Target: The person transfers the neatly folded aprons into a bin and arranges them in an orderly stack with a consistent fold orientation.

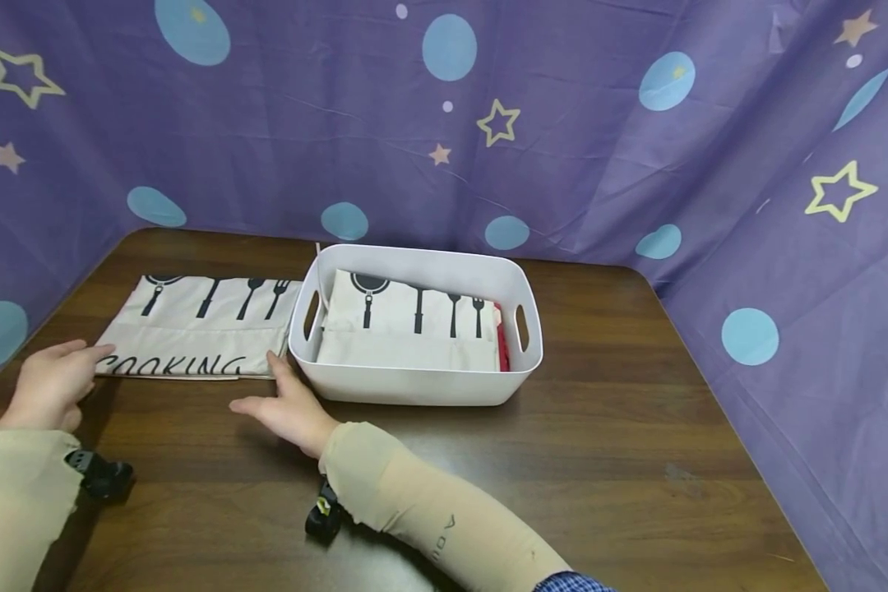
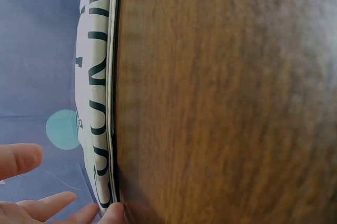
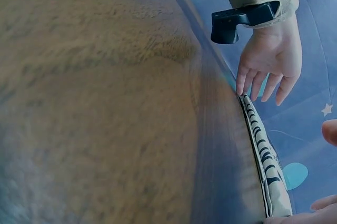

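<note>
A folded white cloth [image 1: 192,329], printed with black utensils and the word COOKING, lies flat on the table left of the white basket. At its front left corner my left hand [image 1: 52,382] touches the edge with its fingertips; in the left wrist view the fingers [image 2: 50,205] are spread apart. My right hand [image 1: 292,411] is at the cloth's front right corner, thumb and fingers spread, close beside the basket. The right wrist view shows the cloth's layered edge [image 3: 263,155] running between both hands.
The white plastic basket [image 1: 422,389] with handle holes stands at the table's back middle. Inside lies another folded cloth [image 1: 414,329] with utensil prints, with something red [image 1: 502,345] at its right side. Behind the wooden table [image 1: 599,460] hangs a purple curtain [image 1: 562,123].
</note>
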The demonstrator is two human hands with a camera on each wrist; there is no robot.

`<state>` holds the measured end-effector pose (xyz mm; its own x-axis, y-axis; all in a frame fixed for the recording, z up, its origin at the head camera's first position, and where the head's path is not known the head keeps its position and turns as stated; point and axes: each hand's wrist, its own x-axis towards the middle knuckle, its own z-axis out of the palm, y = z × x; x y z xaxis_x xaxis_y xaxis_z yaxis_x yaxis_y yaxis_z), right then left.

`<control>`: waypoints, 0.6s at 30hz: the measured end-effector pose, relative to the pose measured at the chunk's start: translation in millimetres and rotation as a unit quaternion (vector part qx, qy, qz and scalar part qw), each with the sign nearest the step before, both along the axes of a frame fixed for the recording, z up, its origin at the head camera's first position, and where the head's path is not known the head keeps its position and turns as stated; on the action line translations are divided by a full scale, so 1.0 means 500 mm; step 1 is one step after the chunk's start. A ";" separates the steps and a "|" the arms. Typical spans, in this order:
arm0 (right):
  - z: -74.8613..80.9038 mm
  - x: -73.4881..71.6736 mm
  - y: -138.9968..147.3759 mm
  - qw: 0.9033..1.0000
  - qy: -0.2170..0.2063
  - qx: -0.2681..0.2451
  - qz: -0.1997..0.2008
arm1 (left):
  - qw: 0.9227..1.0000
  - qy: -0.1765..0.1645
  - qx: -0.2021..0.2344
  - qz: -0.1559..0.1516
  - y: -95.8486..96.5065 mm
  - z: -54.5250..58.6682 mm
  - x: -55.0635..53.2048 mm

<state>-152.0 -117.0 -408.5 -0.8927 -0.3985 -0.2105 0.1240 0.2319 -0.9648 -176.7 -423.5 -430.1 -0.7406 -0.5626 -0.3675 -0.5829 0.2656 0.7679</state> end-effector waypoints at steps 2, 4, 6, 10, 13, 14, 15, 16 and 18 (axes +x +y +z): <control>0.001 0.000 0.000 1.000 -0.004 -0.007 -0.003 | 1.000 0.000 -0.013 -0.008 -0.011 -0.013 -0.003; 0.001 -0.001 0.001 1.000 -0.011 -0.015 -0.006 | 1.000 0.002 -0.017 -0.014 -0.014 -0.017 -0.003; 0.001 -0.001 0.001 1.000 -0.018 -0.023 -0.011 | 1.000 0.006 -0.020 -0.024 -0.003 -0.007 0.006; 0.000 -0.001 0.001 0.999 -0.029 -0.034 -0.018 | 0.999 0.015 -0.008 -0.035 0.025 0.020 0.026; -0.001 0.002 0.002 0.998 -0.034 -0.041 -0.018 | 0.999 0.010 -0.008 -0.033 0.039 0.031 0.033; -0.001 0.003 0.002 0.998 -0.036 -0.043 -0.017 | 0.999 0.005 -0.009 -0.030 0.037 0.027 0.032; -0.001 0.005 0.003 0.998 -0.038 -0.046 -0.016 | 1.000 0.002 -0.011 -0.026 0.037 0.027 0.033; -0.002 0.007 0.003 0.998 -0.039 -0.047 -0.015 | 1.000 -0.003 -0.011 -0.024 0.051 0.040 0.040; -0.003 0.011 0.004 0.998 -0.040 -0.047 -0.014 | 1.000 -0.009 -0.007 -0.024 0.059 0.049 0.050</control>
